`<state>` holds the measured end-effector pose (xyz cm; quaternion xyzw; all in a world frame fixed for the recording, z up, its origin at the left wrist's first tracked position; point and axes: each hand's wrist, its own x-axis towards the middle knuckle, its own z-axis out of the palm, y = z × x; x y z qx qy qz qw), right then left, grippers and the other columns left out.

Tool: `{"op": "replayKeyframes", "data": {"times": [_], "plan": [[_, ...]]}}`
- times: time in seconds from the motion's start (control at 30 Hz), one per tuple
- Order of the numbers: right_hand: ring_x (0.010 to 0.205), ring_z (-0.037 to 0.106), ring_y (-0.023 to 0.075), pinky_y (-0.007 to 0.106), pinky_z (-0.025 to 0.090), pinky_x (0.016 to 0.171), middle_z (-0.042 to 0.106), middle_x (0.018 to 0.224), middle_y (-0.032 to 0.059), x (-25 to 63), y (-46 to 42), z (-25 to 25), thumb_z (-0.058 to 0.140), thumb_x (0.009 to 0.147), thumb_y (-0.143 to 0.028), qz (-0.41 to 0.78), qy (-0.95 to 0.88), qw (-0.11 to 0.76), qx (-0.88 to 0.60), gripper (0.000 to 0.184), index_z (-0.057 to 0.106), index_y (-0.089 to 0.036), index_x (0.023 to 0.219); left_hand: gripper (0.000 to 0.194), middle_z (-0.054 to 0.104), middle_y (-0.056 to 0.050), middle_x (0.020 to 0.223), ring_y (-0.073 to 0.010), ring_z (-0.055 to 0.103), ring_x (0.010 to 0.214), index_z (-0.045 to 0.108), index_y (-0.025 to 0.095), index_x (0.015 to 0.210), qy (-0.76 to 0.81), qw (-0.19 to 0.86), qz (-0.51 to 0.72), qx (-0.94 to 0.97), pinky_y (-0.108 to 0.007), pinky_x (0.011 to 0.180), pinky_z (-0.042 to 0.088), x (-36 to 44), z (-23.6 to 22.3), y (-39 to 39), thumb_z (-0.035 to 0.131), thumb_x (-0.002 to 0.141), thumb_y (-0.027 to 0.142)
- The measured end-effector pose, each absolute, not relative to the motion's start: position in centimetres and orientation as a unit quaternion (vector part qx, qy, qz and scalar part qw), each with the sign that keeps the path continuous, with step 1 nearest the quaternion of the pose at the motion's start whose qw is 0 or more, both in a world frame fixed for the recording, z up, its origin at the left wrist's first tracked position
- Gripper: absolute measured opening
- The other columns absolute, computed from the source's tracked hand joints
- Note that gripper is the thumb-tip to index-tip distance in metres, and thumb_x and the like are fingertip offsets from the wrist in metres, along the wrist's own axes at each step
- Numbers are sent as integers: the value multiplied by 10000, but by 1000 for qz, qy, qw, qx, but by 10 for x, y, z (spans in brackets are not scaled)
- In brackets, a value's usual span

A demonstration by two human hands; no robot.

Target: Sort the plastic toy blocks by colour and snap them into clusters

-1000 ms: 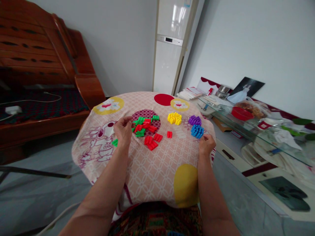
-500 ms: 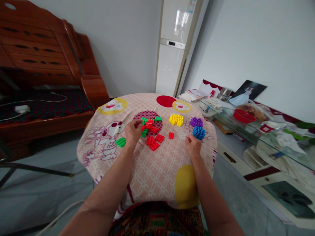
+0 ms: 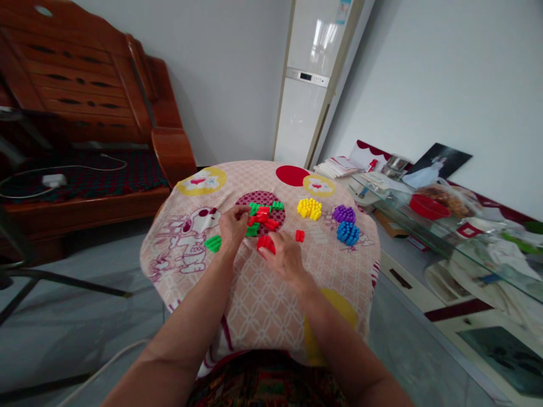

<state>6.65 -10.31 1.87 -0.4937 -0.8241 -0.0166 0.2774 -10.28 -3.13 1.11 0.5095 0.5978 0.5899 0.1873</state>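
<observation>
My left hand (image 3: 233, 227) has its fingertips pinched together at the left edge of a mixed pile; whatever lies between them is too small to make out. The pile holds green ridged plastic pieces (image 3: 253, 229) and red ridged pieces (image 3: 262, 213). My right hand (image 3: 285, 255) is on the near side, thumb and fingers closed round red ridged plastic pieces (image 3: 265, 244) and partly covering them. A green piece (image 3: 213, 243) lies left of my left wrist. One small red piece (image 3: 300, 236) sits to the right of my right hand.
Sorted clusters stand to the right: yellow pieces (image 3: 309, 208), purple pieces (image 3: 343, 214) and blue pieces (image 3: 348, 233). A patterned cloth (image 3: 258, 305) covers the round table. A glass-topped cabinet (image 3: 441, 237) with a red bowl (image 3: 428, 207) is at right, a wooden bench (image 3: 169, 150) at left.
My right hand has moved left from beside the blue cluster to the red pieces and closed round them. My left hand stays at the pile's left edge. The view has shifted slightly.
</observation>
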Motion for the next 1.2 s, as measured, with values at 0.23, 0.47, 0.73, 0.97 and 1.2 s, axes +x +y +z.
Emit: {"op": "replayKeyframes", "data": {"times": [0.23,0.47,0.73,0.97,1.2], "plan": [[982,568,246,342,450,838,644,1010,127,40,-90,24,495,930,-195,-36,-885,127,-447,192,672,-163,998,323,705,-51,763,-163,657,641,714,129,916,556,244,670,427,-257,606,529,-113,13,-29,508,690,232],[889,627,190,264,422,761,708,946,93,102,-54,45,453,940,-225,-11,-774,228,-590,234,671,-170,1004,302,706,-50,800,-147,658,652,698,116,911,525,276,701,396,-248,619,537,-109,26,-38,548,682,245],[998,658,292,326,429,783,707,1036,202,170,-10,45,523,873,-254,-18,-653,73,-754,283,694,-104,1043,323,727,-59,828,-180,676,711,717,139,972,611,163,601,489,-281,677,539,-123,25,-36,531,747,276],[878,642,228,283,398,712,716,927,108,194,-6,20,575,854,-333,47,-691,140,-708,235,690,-171,979,389,716,-118,1068,-266,659,988,692,168,1113,682,56,279,674,-341,851,503,-112,15,-33,623,778,353],[719,577,159,244,355,648,690,796,50,212,-3,15,630,782,-260,99,-711,212,-663,128,688,-157,830,330,723,-119,1041,-266,661,973,689,183,1102,721,0,235,652,-334,812,493,-106,15,-29,484,864,284]]}}
